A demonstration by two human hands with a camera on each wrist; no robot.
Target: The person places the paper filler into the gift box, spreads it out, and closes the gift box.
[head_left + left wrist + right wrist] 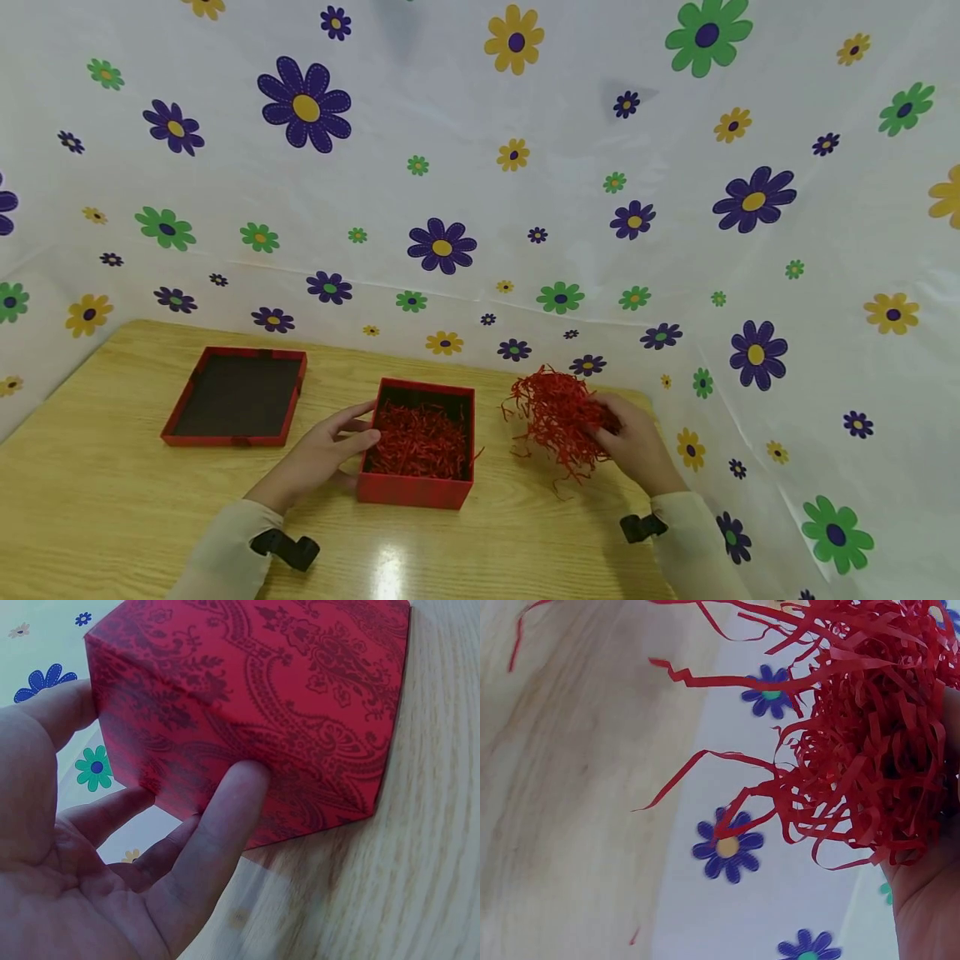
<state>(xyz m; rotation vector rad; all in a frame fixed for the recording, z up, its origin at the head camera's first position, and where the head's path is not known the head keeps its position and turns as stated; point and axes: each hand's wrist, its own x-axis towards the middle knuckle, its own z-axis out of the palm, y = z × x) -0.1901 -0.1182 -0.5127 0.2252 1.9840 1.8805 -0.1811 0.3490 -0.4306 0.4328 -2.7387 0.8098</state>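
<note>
My left hand (330,446) is against the left side of a red box (416,492), with its fingers spread and nearly straight. The left wrist view shows the fingertips (244,780) touching the box's dark-patterned outer wall (322,697). Inside the box lies a bed of red shredded paper (420,442). On the right, my right hand (633,437) grips a loose clump of red shredded paper (558,412) above the table. Long strands dangle from that clump in the right wrist view, hiding most of the fingers there.
A shallow red lid (236,396) with a dark inside lies at the left of the wooden table (90,500). Behind and to the right hangs a white flower-patterned sheet (480,192). A small red paper scrap (634,936) lies on the table.
</note>
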